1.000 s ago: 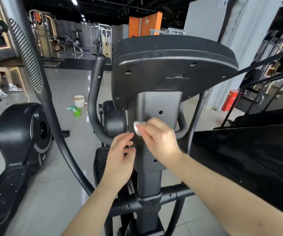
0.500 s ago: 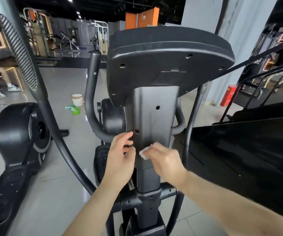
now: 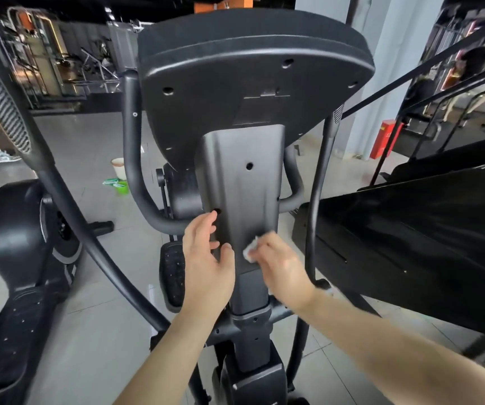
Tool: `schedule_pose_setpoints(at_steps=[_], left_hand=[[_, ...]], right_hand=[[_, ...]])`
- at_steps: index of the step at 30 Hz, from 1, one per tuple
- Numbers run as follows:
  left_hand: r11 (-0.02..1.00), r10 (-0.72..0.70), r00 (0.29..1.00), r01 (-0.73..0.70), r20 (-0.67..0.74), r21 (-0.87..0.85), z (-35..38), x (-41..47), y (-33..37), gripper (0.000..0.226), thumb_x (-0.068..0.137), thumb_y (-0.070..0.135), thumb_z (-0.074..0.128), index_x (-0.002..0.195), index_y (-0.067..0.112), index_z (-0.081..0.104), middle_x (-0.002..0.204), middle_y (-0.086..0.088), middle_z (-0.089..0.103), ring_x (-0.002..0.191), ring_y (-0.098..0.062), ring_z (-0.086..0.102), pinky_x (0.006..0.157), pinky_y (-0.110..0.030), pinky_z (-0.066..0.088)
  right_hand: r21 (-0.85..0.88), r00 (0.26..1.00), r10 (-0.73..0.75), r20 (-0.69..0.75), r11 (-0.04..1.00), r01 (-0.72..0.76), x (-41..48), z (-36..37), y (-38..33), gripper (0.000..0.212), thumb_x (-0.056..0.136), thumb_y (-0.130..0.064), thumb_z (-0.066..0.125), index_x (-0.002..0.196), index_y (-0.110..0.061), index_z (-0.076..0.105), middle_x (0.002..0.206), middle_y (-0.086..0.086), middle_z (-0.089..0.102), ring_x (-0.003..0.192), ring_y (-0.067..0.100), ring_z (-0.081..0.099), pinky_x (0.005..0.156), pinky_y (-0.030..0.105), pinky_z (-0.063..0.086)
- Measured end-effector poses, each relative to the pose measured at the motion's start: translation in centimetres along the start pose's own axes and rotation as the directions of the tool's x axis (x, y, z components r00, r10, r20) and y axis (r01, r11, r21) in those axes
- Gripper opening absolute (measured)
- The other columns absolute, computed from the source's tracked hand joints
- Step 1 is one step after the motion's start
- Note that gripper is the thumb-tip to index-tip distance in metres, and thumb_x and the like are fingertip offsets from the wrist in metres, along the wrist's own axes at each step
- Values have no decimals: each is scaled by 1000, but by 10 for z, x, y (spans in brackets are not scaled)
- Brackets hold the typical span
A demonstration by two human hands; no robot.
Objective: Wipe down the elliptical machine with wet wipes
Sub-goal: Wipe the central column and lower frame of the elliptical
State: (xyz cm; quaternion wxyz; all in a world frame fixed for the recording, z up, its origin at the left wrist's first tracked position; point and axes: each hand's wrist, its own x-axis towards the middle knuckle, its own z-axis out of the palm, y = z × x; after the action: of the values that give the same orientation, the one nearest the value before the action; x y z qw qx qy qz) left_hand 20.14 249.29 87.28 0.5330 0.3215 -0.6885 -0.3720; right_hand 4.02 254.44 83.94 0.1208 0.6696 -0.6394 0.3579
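1. The fingers of the right hand are curled over a crumpled white wet wipe. They pinch it and press it against the lower right of the column. Blur hides how each finger lies.
2. The left hand holds nothing. Its fingers are loosely spread, with the tips at the column's left edge just below a screw hole and the thumb resting on the column's face.
3. I judge the step in hand to be wiping the back face of the elliptical machine below the console, with the left hand acting as a brace.
4. The next move likely calls for firm, flat pressure down to the collar where the column narrows. The side edges and the curved handlebar would follow, and the wipe should be turned to a fresh face if it is soiled.
5. A pale bucket stands on the floor beyond the handlebar and is partly hidden by it. Its contents cannot be seen.
6. Just beside the bucket lies a green item, perhaps a wipe pack or a small tub. It is too small to tell, and nothing shows inside it.
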Motion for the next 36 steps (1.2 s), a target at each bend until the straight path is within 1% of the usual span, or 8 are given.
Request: schedule_pose_setpoints(at_steps=[4,8,13,17,22,25,30,36], left_hand=[[1000,16,1000,-16,-13,17,2,-2,0,64,91,-7,54,146,26,48,146,14,38,135,-14,45,102,-37,51],[1000,12,1000,-11,-21,28,6,-5,-3,67,92,-7,53,149,27,46,146,16,36,138,-18,41,103,-34,49],[999,-7,1000,8,-15,49,11,-10,-6,72,91,-7,54,153,28,40,145,14,33,140,-19,38,105,-27,46],[998,-35,999,36,-15,61,11,-12,-8,70,92,-6,54,152,29,41,144,12,34,137,-17,41,107,-30,45],[988,-142,990,141,0,67,8,-20,-17,64,95,0,55,149,32,42,142,12,37,126,-12,50,102,-44,51],[984,-161,987,160,3,79,8,-23,-19,63,95,1,55,149,32,41,141,8,40,122,-16,53,103,-43,50],[983,-173,985,173,-6,65,10,-23,-21,62,95,1,55,148,30,42,140,8,40,122,-17,53,103,-42,50],[987,-157,988,158,-10,33,9,-26,-26,57,93,-3,55,141,28,48,138,8,42,121,-14,53,104,-38,49]], right_hand=[[88,997,74,20,993,-75,-1,-7,-2,21,91,11,61,88,-5,74,96,8,62,87,24,63,80,36,54],[204,965,104,-240,977,-54,63,-52,-15,18,91,9,65,81,-3,74,95,6,64,91,8,61,94,14,46],[253,918,173,-358,964,-83,96,-77,-21,12,91,-6,72,85,-14,77,101,-5,60,97,3,63,90,17,48],[249,935,171,-311,964,-93,48,-49,-8,24,88,10,66,75,-9,67,90,-2,58,93,4,59,89,27,52],[249,947,303,-110,930,-269,-28,8,9,31,88,14,62,73,-13,62,90,-2,58,85,8,64,77,34,56],[237,936,349,-45,914,-329,-28,7,12,29,89,9,62,72,-15,62,90,-11,57,84,3,62,76,26,53],[317,924,331,-189,912,-261,38,-48,-8,26,84,9,64,67,-11,64,85,-16,64,92,8,59,81,8,41],[317,917,359,-173,902,-293,30,-39,-16,27,88,2,66,69,-19,67,90,-10,60,87,10,63,80,18,48]])
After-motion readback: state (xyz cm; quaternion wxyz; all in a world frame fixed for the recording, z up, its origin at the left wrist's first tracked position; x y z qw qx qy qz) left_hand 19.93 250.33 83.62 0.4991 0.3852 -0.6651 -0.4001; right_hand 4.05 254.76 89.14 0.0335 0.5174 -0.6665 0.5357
